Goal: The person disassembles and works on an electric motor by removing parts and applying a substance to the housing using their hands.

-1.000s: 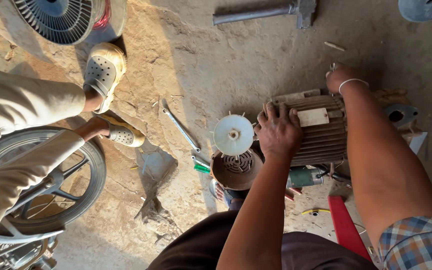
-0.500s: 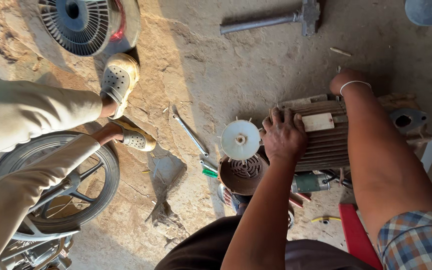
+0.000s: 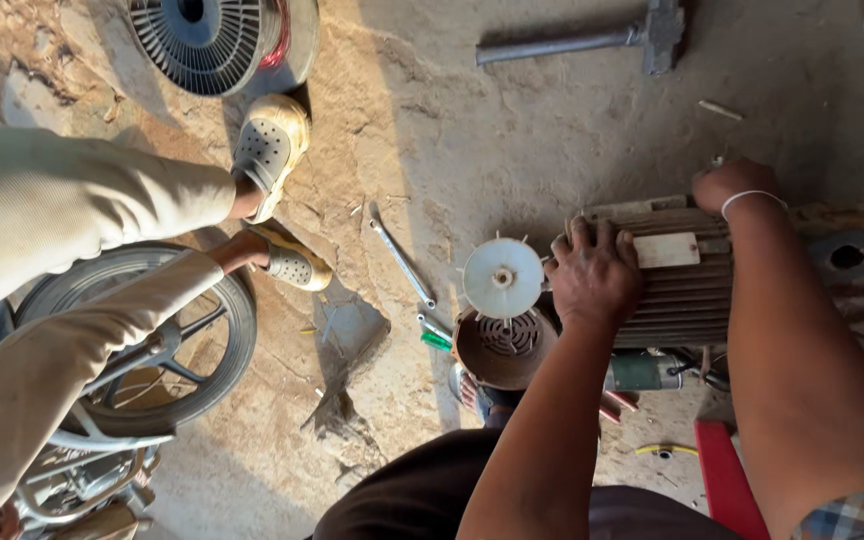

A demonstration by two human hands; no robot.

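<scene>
- At the far left, another person's legs in beige trousers [image 3: 62, 260] stand in perforated clogs [image 3: 270, 150] on the dirt floor [image 3: 432, 130], beside a motorcycle wheel [image 3: 142, 340] at the floor's lower left edge.
- Near the top left edge lies a round finned fan cover [image 3: 202, 35]; a wrench [image 3: 402, 262] lies on the dirt toward the middle.
- The white plastic fan [image 3: 503, 278] sits on the shaft end of the ribbed electric motor [image 3: 687, 290], with a brown cowl [image 3: 505, 347] just below it.
- The left hand [image 3: 595, 275] lies palm-down over the motor's fan end, fingers spread and curled on the ribs, bracing rather than closing on anything.
- The right hand [image 3: 732, 185] presses on the motor's far top edge; its fingers are hidden, so I cannot tell its grip.
- To handle this well, I'd judge both hands should keep the heavy casing steady and keep fingers off the thin fan blades.
- A hammer-like metal tool [image 3: 592, 40] lies near the top edge; a red strip [image 3: 727, 480] and small tools sit at the lower right.
- The floor is dusty, cracked and sunlit.
</scene>
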